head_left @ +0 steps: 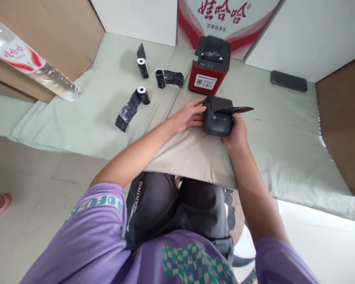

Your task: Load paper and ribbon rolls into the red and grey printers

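On the pale cloth (112, 118) near its front edge sat a small dark printer (217, 118), lid (235, 110) raised and sticking out to the right. Left hand (189, 116) lay flat against the printer's left side, fingers extended and together, touching the casing. Right hand (236, 134) gripped the printer's front right corner, fingers curled around it. Just behind stood a red printer (209, 67), apart from the dark one. Three black rolls (143, 94) (142, 67) (159, 77), partly unwound, lay well to the left. A black slab (288, 81) lay far right; a water bottle (32, 65) lay at upper left.
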`<action>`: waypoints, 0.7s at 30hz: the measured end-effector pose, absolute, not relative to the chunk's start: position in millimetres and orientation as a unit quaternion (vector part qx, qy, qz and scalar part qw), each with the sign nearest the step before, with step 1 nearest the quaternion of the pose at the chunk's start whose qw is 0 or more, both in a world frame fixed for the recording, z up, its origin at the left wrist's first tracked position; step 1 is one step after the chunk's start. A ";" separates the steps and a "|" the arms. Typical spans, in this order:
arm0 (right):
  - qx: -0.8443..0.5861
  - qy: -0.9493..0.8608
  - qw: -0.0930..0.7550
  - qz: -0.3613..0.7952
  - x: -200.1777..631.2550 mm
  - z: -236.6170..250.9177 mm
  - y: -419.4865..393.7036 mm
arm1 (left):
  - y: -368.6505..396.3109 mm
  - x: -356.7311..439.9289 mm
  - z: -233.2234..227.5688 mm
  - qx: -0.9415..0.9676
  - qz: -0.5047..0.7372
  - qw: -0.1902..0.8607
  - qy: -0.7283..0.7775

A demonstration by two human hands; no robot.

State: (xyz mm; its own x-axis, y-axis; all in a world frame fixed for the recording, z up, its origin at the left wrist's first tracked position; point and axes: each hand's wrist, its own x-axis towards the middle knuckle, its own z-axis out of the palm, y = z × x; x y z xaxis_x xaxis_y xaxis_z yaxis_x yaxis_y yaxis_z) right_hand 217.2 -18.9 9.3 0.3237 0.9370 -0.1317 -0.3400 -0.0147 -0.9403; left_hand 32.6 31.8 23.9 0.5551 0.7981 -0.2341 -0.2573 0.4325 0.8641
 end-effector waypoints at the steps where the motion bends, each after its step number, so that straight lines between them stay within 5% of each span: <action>1: -0.507 -0.271 0.645 0.504 219.1 8.2 -19.5 | 31.5 32.8 23.0 0.410 0.341 0.779 0.329; 15: -0.500 -0.377 0.598 0.499 223.8 23.5 -34.6 | 25.8 35.0 21.1 0.400 0.391 0.760 0.332; 21: -0.616 -0.406 0.612 0.283 204.2 18.3 -40.4 | 23.8 34.2 22.2 0.413 0.405 0.750 0.321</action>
